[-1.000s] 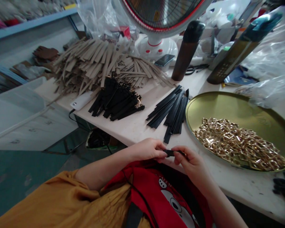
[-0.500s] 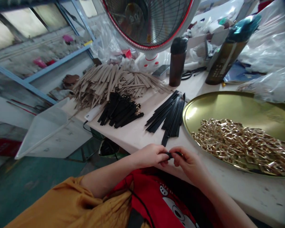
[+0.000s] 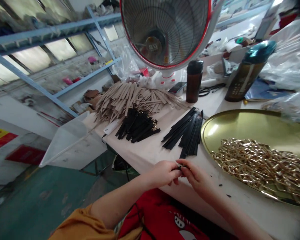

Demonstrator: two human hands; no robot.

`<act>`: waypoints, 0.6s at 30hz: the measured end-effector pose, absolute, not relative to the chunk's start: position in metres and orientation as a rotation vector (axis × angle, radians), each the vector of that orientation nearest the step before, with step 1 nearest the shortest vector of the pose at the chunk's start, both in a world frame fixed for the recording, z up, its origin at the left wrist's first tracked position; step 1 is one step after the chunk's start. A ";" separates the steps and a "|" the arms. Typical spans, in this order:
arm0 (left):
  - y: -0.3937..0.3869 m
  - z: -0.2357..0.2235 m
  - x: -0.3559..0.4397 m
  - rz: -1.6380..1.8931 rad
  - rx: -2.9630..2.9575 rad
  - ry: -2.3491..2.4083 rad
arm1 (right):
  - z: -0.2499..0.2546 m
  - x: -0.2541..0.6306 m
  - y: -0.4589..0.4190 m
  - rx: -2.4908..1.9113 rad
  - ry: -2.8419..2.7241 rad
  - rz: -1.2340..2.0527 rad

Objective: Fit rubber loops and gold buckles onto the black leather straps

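Note:
Both hands meet over the near edge of the table, pinching a small black strap (image 3: 179, 168) that their fingers mostly cover. My left hand (image 3: 166, 173) is closed on one end, and my right hand (image 3: 193, 173) grips the other. Whether a buckle is on this strap I cannot make out. Just beyond the hands lies a fanned pile of plain black straps (image 3: 190, 135). To its left is a heap of black straps with gold buckles (image 3: 137, 126). Right of my right hand, many gold buckles (image 3: 262, 163) lie in a gold oval tray (image 3: 242, 123).
A heap of beige strips (image 3: 130, 96) lies at the back left, below a red-rimmed fan (image 3: 167, 33). A dark bottle (image 3: 194, 83), scissors (image 3: 211, 89), a phone (image 3: 177, 87) and a teal-lidded bottle (image 3: 250, 73) stand or lie behind. A translucent bin (image 3: 65, 140) sits left of the table.
The camera view has shifted, so the whole scene sits lower and further right. My hands have drawn closer together, and less of the black strap shows between them.

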State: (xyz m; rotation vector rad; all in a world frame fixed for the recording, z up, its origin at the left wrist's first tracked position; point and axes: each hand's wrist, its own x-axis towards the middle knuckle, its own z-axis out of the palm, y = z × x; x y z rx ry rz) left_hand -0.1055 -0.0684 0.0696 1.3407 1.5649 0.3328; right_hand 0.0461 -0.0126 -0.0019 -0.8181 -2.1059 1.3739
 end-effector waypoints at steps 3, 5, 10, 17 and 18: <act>-0.080 0.071 -0.121 0.355 1.368 1.584 | 0.000 0.035 -0.019 -0.824 -2.115 1.407; -0.084 0.070 -0.130 0.350 1.404 1.591 | 0.000 0.028 -0.022 -0.823 -2.114 1.400; -0.077 0.051 -0.148 0.378 1.532 1.532 | -0.009 0.004 -0.023 -0.808 -1.955 1.542; -0.035 0.016 -0.223 0.342 1.887 2.323 | -0.034 0.018 -0.005 -1.128 -1.825 1.204; -0.032 0.014 -0.233 0.363 1.880 2.383 | -0.038 0.026 -0.004 -1.156 -1.844 1.153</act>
